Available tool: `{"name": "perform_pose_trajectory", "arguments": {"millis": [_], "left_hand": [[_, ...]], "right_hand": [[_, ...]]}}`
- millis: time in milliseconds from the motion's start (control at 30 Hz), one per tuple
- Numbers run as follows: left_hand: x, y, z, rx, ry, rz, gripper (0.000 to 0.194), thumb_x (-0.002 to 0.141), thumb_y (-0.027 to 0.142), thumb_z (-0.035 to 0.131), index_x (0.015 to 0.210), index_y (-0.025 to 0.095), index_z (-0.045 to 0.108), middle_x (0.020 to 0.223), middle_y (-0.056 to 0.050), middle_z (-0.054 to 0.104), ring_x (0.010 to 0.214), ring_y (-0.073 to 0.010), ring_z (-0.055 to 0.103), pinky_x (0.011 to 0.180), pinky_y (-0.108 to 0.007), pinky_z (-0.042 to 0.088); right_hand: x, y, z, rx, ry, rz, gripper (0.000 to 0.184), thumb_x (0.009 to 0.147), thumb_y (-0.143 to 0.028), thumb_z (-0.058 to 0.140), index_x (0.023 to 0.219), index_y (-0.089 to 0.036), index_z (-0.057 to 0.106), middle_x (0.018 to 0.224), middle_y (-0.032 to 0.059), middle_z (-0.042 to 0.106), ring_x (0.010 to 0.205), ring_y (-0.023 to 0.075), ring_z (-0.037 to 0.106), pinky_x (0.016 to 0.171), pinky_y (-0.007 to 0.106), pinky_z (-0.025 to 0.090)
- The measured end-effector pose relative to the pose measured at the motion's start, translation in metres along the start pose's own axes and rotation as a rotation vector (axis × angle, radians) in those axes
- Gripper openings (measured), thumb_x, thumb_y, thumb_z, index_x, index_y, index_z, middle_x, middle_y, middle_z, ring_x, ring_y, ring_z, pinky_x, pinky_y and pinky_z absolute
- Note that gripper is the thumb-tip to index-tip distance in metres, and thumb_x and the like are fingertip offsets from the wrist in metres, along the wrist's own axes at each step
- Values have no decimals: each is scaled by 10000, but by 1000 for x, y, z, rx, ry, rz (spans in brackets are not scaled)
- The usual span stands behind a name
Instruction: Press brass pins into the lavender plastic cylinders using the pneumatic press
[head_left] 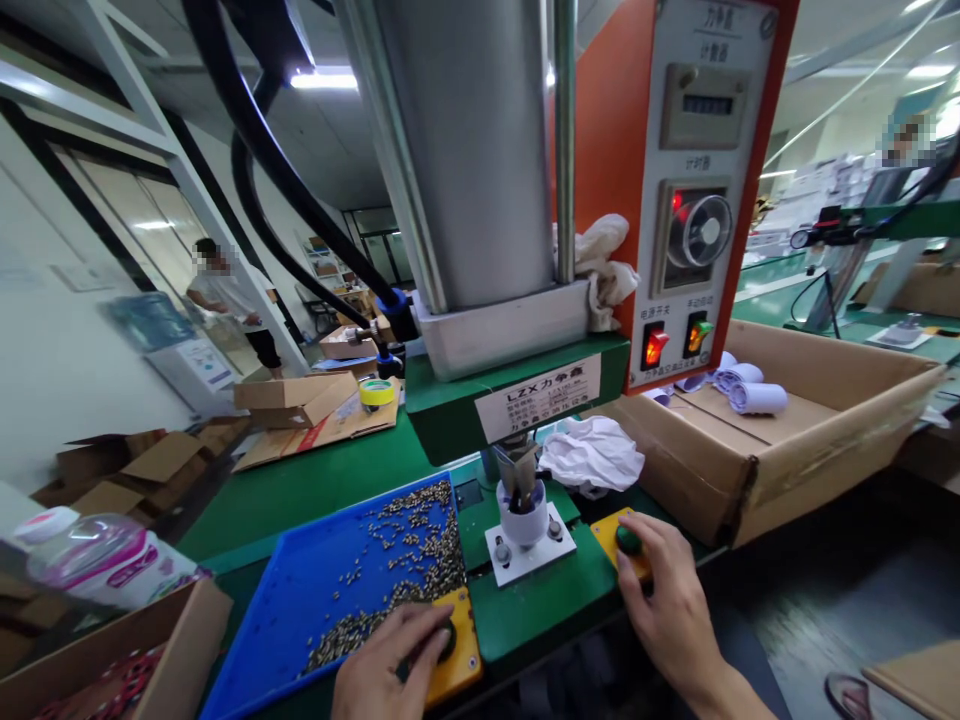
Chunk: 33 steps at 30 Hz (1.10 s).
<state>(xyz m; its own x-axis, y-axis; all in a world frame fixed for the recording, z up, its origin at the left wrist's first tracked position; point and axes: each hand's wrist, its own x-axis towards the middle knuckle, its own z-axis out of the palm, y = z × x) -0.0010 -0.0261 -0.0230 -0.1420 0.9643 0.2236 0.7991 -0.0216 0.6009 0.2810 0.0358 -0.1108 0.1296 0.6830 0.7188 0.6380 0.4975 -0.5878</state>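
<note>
Where the right hand (pixel 671 600) touches, yellow box (pixel 604 532), round green button (pixel 628 540).

A water dispenser (pixel 199 372) stands at left, with a person (pixel 238 300) nearby. Yellow tape (pixel 377 399) sits on flattened cardboard (pixel 324 437). A pink-labelled plastic bottle (pixel 109 562) leans lower left; a sandal (pixel 847 692) lies lower right.
</note>
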Motion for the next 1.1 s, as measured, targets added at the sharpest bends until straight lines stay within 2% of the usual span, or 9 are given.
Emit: {"name": "perform_pose_trajectory", "arguments": {"millis": [67, 133, 200, 233, 367, 467, 600, 800, 1100], "left_hand": [[8, 12, 0, -57, -5, -21, 244, 746, 472, 590, 824, 315, 760, 923, 14, 752, 895, -201, 692, 800, -264, 557], [21, 26, -1, -104, -2, -27, 224, 736, 442, 592, 808, 311, 760, 879, 15, 756, 874, -201, 690, 818, -291, 547], [37, 42, -4, -133, 17, 5, 212, 723, 417, 598, 795, 298, 758, 859, 9, 749, 848, -195, 678, 789, -296, 538], [45, 50, -6, -136, 35, 34, 210, 717, 410, 600, 784, 287, 757, 835, 4, 737, 818, -188, 666, 748, -288, 532], [73, 84, -17, -77, 34, 124, 184, 702, 368, 619, 745, 248, 752, 708, 4, 637, 700, -153, 597, 632, -262, 469], [87, 107, -22, -6, -75, 185, 151, 714, 326, 634, 742, 234, 750, 709, 7, 642, 692, -143, 589, 660, -264, 447], [101, 129, -16, 153, -214, 245, 112, 712, 278, 639, 702, 204, 723, 714, 1, 676, 741, -157, 616, 692, -267, 436], [109, 140, -4, 240, -303, 273, 26, 679, 200, 643, 669, 176, 639, 759, -7, 688, 790, -165, 618, 741, -270, 441], [113, 144, -4, 288, -316, 327, 54, 653, 206, 655, 636, 187, 607, 754, -4, 661, 755, -170, 602, 685, -284, 426]], "right_hand": [[14, -23, 5, 161, -88, 49, 376, 882, -242, 512, 1252, -253, 449, 1219, 94, 537, 1125, 248, 526, 943, 464, 459], [33, -46, 15, 341, -190, 87, 559, 840, -246, 564, 1353, -255, 342, 1299, 99, 506, 1163, 235, 525, 970, 427, 461], [50, -65, 26, 490, -277, 110, 701, 790, -235, 615, 1400, -241, 271, 1297, 97, 527, 1164, 225, 541, 985, 393, 458], [56, -71, 32, 541, -309, 122, 716, 771, -226, 629, 1396, -233, 279, 1267, 89, 556, 1149, 220, 556, 984, 375, 458], [63, -78, 43, 589, -333, 153, 646, 748, -187, 635, 1335, -226, 366, 1245, 63, 581, 1143, 207, 561, 1001, 329, 433], [59, -76, 42, 589, -327, 151, 656, 743, -172, 634, 1337, -232, 362, 1277, 59, 555, 1173, 202, 535, 1019, 319, 409], [59, -75, 41, 603, -351, 158, 632, 743, -160, 625, 1318, -234, 375, 1253, 50, 564, 1141, 193, 549, 989, 311, 428], [60, -75, 43, 617, -355, 154, 644, 740, -157, 623, 1325, -244, 369, 1284, 51, 556, 1175, 202, 534, 1011, 330, 415], [61, -77, 46, 573, -364, 130, 630, 754, -163, 599, 1334, -238, 366, 1292, 72, 546, 1176, 218, 530, 1005, 366, 429]]}}
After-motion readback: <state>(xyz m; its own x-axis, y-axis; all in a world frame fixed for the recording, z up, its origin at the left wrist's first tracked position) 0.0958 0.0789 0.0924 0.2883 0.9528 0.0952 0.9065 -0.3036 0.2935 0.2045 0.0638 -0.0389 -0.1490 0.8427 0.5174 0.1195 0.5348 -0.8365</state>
